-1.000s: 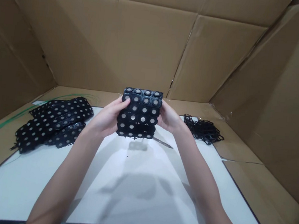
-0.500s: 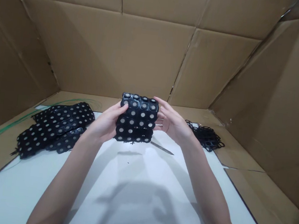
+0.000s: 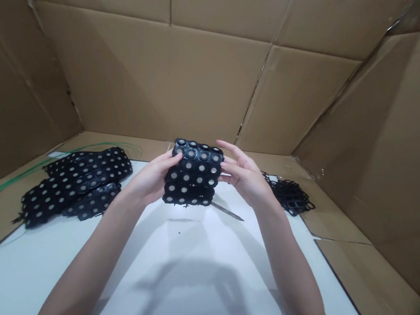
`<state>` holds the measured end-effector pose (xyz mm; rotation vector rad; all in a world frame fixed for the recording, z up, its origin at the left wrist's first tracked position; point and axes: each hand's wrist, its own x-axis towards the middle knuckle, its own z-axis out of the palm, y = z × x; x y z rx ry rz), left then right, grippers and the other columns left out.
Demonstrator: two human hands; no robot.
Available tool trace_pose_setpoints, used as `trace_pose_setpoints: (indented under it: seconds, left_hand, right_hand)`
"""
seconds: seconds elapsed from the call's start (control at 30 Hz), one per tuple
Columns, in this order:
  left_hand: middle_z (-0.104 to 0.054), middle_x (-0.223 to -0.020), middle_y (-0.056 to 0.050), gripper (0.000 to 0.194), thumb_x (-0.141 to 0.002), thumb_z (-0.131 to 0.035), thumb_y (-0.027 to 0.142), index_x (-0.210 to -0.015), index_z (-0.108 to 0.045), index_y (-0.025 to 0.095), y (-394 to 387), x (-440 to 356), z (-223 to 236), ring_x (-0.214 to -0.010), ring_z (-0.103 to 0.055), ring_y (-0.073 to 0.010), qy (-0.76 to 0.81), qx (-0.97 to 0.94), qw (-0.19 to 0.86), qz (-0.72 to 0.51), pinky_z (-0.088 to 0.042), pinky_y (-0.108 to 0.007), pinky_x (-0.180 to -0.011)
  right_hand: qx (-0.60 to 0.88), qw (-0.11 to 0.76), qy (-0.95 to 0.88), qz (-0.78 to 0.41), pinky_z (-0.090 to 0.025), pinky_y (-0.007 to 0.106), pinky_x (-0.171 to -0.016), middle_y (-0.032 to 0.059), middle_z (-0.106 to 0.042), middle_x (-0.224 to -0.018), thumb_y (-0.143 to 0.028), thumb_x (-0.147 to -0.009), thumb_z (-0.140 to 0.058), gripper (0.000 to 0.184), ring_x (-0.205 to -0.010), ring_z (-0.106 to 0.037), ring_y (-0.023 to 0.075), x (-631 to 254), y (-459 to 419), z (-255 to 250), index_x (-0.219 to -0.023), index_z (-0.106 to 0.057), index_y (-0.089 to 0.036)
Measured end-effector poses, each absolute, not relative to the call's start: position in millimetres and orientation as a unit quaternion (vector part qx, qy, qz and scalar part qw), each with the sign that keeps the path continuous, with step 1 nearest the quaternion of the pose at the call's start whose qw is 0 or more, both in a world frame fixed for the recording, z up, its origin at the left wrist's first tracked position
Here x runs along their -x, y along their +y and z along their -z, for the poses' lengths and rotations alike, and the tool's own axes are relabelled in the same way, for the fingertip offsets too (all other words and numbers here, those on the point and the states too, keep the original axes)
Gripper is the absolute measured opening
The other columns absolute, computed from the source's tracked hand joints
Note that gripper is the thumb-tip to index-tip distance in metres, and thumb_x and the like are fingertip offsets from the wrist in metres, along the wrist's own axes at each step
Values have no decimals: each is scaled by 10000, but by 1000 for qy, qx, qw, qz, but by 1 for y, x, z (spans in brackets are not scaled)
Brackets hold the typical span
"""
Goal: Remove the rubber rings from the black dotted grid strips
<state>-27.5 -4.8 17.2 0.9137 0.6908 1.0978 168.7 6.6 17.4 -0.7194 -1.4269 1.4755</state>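
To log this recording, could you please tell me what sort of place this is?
Probably a makeshift workbench: a white-topped table inside a brown cardboard enclosure, holding black plastic lattice sheets and a thin metal blade.

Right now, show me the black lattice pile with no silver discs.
The tangled heap at the white board's far right corner: only empty rings, unlike the left pile and the held stack, both studded with silver discs.

Noted from my station: bare left hand (image 3: pixel 149 182) and bare right hand (image 3: pixel 244 177), long slim fingers; slender bare left forearm (image 3: pixel 87 265) and right forearm (image 3: pixel 294 283) run past the lower frame edge.
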Motion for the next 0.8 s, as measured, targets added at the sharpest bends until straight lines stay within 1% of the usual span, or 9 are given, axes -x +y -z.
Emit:
trace_pose_setpoints:
  seconds: [0.17,0.33,0.5,0.6,0.7,0.8]
  left_hand:
    - [-621,-1018,-46,314,-771,-532,237,-1084,-551,219,-6,28,-17,-922,-570,-190,310,-419,703,-485,-419,-264,-752]
    - [-622,-1014,-32,359,-766,-526,203,-1123,-529,240,-8,26,-17,-913,-567,-181,289,-435,713,-467,-403,-256,-748]
    - [-624,-989,-30,399,-743,-528,177,-1135,-520,248,-10,24,-19,-877,-567,-186,300,-440,714,-454,-395,-268,-726]
    - [-622,-961,-27,410,-722,-514,149,-1122,-525,240,-10,26,-19,-839,-565,-177,286,-449,716,-452,-396,-274,-719]
    - [-619,-837,-27,349,-699,-490,150,-1036,-565,201,-8,30,-18,-739,-558,-160,272,-438,727,-453,-403,-265,-650]
    - [-563,-659,-16,157,-670,-486,152,-786,-591,141,-5,32,-18,-602,-512,-122,272,-403,730,-481,-400,-237,-572]
  right_hand:
    - [293,476,-566,-605,-469,258,-655,9,-607,-861,-149,-708,-526,482,-731,-564,110,-168,7,-17,-1166,-438,-272]
    - [320,508,-507,-619,-466,220,-553,-12,-567,-753,-262,-712,-581,432,-634,-536,88,-166,13,-14,-1129,-467,-261]
    - [312,518,-514,-608,-437,187,-471,-28,-535,-727,-276,-687,-621,524,-572,-495,72,-167,15,-12,-1171,-420,-287]
    - [309,520,-543,-583,-416,180,-448,-14,-537,-752,-272,-697,-612,571,-587,-489,81,-167,14,-12,-1215,-373,-306]
    - [314,516,-576,-551,-400,177,-446,-10,-519,-745,-268,-714,-591,592,-614,-484,94,-167,12,-13,-1245,-336,-329]
    - [321,504,-602,-530,-392,171,-452,-27,-463,-684,-253,-727,-574,597,-592,-451,86,-167,10,-13,-1258,-318,-349]
